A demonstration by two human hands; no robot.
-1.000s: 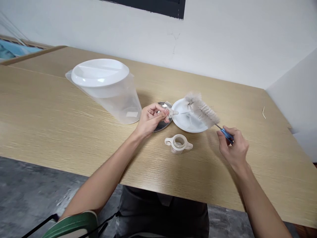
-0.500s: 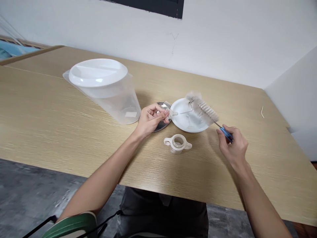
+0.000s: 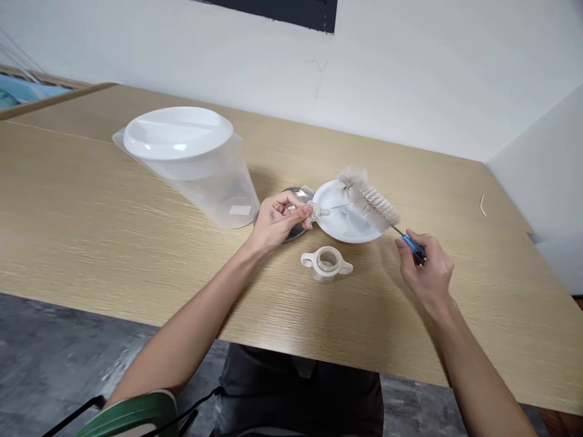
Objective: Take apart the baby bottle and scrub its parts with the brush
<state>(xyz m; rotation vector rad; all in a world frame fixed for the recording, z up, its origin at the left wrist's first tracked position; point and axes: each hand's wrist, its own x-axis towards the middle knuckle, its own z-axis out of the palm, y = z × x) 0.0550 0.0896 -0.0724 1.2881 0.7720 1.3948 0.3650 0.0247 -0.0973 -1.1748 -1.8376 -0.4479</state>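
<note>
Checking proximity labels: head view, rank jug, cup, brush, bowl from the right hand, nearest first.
1. Brush: in the right hand.
2. Bowl: left, slightly farther back.
3. Cup: farther left, in front of the bowl.
4. Jug: farthest left.

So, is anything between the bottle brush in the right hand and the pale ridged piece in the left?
Only a thin, wire-like strand shows between the bottle brush and the pale ridged piece, seen against the white bowl; what it belongs to is unclear. Nothing else visible stands in that gap.
</note>
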